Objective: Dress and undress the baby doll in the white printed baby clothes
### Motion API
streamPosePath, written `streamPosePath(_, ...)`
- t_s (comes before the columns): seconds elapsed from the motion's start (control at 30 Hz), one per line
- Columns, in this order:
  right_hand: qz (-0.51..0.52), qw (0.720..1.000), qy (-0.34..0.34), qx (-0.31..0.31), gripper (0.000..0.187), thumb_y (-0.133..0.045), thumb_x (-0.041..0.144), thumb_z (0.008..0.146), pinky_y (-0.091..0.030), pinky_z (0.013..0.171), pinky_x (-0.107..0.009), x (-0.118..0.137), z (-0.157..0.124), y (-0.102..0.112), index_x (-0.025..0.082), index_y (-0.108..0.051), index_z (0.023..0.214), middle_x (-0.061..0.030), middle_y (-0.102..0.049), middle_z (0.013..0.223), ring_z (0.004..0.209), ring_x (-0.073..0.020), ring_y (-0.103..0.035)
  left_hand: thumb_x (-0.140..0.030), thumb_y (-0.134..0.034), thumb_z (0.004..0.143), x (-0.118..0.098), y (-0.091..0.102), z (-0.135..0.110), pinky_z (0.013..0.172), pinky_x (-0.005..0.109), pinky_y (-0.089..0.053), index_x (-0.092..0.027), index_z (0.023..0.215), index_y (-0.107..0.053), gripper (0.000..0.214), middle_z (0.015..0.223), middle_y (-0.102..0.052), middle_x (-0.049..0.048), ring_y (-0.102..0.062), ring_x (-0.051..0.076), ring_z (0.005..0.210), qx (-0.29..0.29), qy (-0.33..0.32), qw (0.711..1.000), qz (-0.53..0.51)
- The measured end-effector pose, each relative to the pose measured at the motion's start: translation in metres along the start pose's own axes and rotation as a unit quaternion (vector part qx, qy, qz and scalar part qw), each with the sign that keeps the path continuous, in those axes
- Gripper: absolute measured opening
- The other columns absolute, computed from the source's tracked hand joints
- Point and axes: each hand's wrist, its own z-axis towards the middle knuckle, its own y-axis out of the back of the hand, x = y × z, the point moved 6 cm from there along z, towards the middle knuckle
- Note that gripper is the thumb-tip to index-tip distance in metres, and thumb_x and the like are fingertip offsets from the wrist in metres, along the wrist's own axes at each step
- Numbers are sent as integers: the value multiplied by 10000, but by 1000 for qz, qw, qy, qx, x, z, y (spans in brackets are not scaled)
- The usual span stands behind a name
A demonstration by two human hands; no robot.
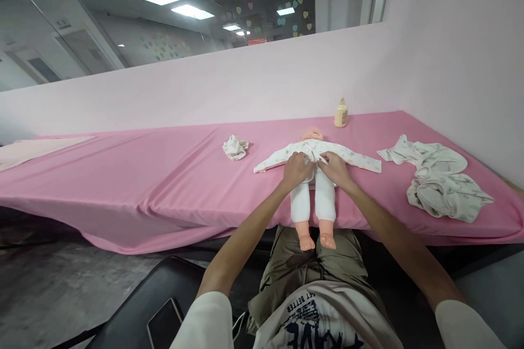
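A baby doll (pixel 327 234) lies on its back on the pink-covered table, its bare feet reaching over the front edge toward me. It wears white pants (pixel 301 202) and a white long-sleeved baby top (pixel 282 157) with small prints, both sleeves stretched out sideways. My left hand (pixel 298 170) is closed with its fingertips pinching the front of the top near the waist. Just across from it, my right hand (pixel 334 169) also pinches the top's front edge, with a small gap between the hands. The doll's face is mostly hidden behind the collar.
A cream-coloured bottle (pixel 341 114) stands upright near the wall, beyond the doll. Crumpled white cloth (pixel 235 148) lies to the left. Rumpled printed baby clothes (pixel 446 185) lie at the right. A phone (pixel 164 324) rests on a black seat (pixel 139 294) beside me. The pink sheet (pixel 164 174) hangs over the front edge.
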Motion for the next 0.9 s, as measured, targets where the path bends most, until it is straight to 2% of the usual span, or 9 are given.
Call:
streamPosePath(0.1,31,999,-25,29,146,-543,236,757,-445,748,-331,-1,-4,3,193,-661,830,-30,-684,812,765,-196,-591,-329,-552,873,-8,-5,-5,810,331,-444,-141,1027,-627,254,1107,-634,136,-591,252,1022,-17,0,995,98)
streamPosePath(0.27,71,997,-15,24,156,-504,228,774,-436,746,-318,6,-5,5,194,-651,815,-32,-700,880,811,-190,-603,-201,-443,918,-20,-10,-8,789,330,-444,-138,963,-654,225,1016,-644,138,-608,247,972,-38,-41,977,206)
streamPosePath(0.37,72,997,-1,-1,152,-498,244,777,-434,767,-325,10,-5,7,198,-642,801,-26,-697,865,814,-190,-599,-147,-417,925,-16,-10,-9,748,306,-437,-144,941,-649,233,964,-647,125,-615,232,936,-36,-41,977,207)
streamPosePath(0.57,86,996,12,-9,133,-486,262,789,-431,787,-332,14,-6,7,198,-603,790,-25,-672,851,811,-189,-582,-213,-347,990,-4,-7,-10,716,296,-419,-146,952,-640,303,895,-651,115,-621,226,904,-55,-34,980,188)
streamPosePath(0.7,94,995,32,-14,136,-480,270,802,-429,796,-331,21,-9,8,202,-596,781,-27,-652,848,828,-189,-572,-270,-284,1021,-8,-9,-11,749,301,-412,-143,957,-644,386,883,-653,120,-616,225,916,-63,-66,977,194)
streamPosePath(0.9,105,993,40,-46,152,-482,259,813,-439,840,-345,21,-9,11,201,-621,818,-39,-667,889,867,-196,-587,-250,-255,1025,-16,-10,-10,798,324,-400,-137,986,-620,384,944,-646,138,-589,229,929,-82,-101,965,226)
